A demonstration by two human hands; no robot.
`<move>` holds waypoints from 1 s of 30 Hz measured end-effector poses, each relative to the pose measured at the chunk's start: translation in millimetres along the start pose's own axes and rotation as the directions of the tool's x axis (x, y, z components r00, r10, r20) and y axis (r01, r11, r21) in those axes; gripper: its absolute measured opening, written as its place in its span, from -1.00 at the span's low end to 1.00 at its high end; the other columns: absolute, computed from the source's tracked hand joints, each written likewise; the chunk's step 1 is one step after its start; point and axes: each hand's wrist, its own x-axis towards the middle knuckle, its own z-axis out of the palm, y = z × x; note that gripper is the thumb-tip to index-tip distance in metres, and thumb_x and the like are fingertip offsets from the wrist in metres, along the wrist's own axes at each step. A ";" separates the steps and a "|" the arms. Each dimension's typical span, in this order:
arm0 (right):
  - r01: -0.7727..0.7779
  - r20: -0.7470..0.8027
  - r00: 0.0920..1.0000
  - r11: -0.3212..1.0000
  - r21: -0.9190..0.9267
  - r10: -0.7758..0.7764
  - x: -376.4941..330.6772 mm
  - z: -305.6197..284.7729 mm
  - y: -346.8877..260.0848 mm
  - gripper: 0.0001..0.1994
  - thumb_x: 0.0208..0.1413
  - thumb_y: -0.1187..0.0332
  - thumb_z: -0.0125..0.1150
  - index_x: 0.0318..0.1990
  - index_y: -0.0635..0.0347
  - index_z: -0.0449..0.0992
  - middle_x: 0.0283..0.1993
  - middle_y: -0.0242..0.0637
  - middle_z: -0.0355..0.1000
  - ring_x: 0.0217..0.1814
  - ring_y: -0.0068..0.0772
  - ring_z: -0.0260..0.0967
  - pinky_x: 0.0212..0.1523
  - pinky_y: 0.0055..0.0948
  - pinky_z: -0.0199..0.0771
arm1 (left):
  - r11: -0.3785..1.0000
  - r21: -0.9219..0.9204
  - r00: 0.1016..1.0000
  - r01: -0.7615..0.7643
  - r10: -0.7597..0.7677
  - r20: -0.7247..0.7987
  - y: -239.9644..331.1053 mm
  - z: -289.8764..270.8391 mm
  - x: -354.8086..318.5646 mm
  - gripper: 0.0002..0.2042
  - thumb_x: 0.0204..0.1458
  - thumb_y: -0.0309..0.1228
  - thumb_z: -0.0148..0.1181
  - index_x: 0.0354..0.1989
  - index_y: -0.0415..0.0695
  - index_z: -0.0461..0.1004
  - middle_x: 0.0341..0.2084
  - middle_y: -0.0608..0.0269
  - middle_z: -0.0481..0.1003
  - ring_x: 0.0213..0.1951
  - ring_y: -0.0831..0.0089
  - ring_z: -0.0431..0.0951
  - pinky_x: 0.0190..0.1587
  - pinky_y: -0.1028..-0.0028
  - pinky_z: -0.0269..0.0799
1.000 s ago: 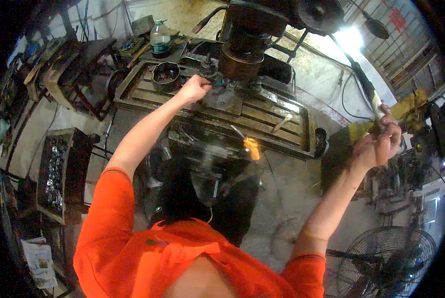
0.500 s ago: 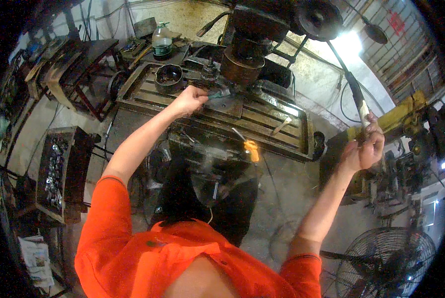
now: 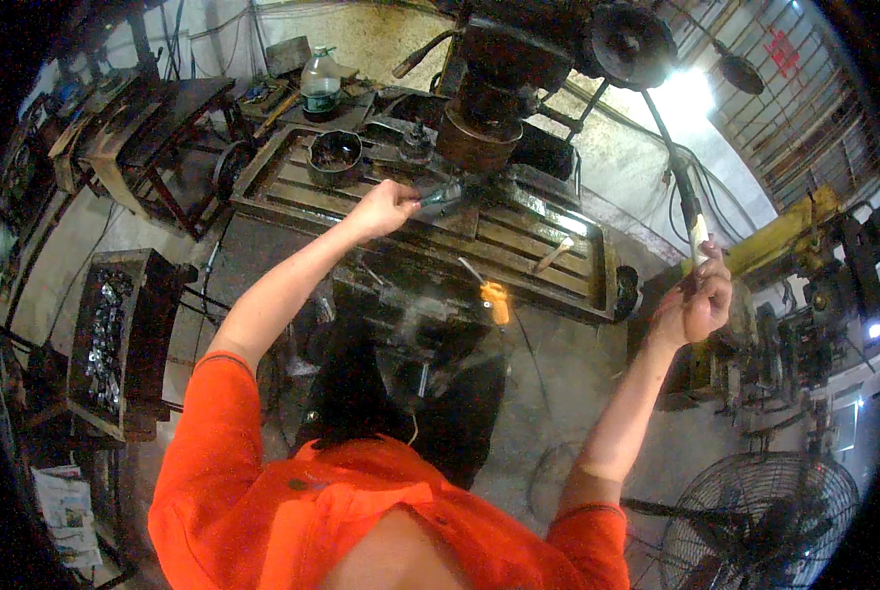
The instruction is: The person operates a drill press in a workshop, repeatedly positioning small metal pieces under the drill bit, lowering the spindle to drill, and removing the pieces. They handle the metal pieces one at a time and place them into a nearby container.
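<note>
My left hand (image 3: 385, 208) is closed in a pinch on a small dark-green tool (image 3: 438, 196). Its far end is a grey blur under the machine's spindle head (image 3: 480, 133), so its exact kind does not show. Beneath it lies the slotted metal worktable (image 3: 307, 193). Out to the right, my right hand (image 3: 694, 303) has its fingers around the pale grip of a long dark lever (image 3: 697, 231), which slopes down from the round hub (image 3: 633, 45) of the drilling machine.
A round pot (image 3: 336, 157) of dark contents and a plastic jug (image 3: 320, 84) stand at the back left. On the table's right lies a pale-handled brush (image 3: 555, 254). An orange tool (image 3: 495, 302) is at the front edge. A metal-scrap box (image 3: 116, 334) stands left, a fan (image 3: 760, 521) lower right.
My right hand and the lever's grip have swung left and slightly down. My left hand has shifted slightly right and down, still pinching the dark-green tool.
</note>
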 end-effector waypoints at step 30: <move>-0.064 0.070 0.996 0.998 0.015 0.063 19.0 -4.7 -11.3 -0.80 -0.25 0.37 0.04 -0.66 0.18 0.13 -0.47 -0.21 0.25 -0.07 0.07 0.23 0.12 0.09 -0.03 | 0.913 0.366 0.976 -0.180 0.211 -0.045 2.9 1.9 -8.4 -0.69 -0.10 -0.30 0.08 -0.22 -0.26 0.45 -0.42 -0.09 0.48 -0.35 0.10 0.51 -0.27 0.30 0.38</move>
